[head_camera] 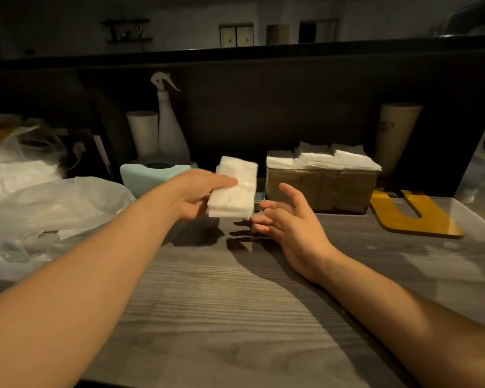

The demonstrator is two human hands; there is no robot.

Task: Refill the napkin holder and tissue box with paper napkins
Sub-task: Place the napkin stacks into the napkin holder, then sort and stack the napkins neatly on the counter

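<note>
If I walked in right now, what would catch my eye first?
Probably the white napkin stack gripped in the left hand at the centre, with the open right hand just beside it. Behind, a brown box is heaped with more napkins.

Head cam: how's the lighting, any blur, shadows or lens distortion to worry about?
Head view: dim, warm light, with the back wall and shelf nearly black. Hard shadows of both hands fall on the grey wood-grain table. The left hand gripping the white napkin stack looks slightly soft, the open right hand too. Wide-angle bending shows at the frame edges. The white spray bottle stays readable.
</note>
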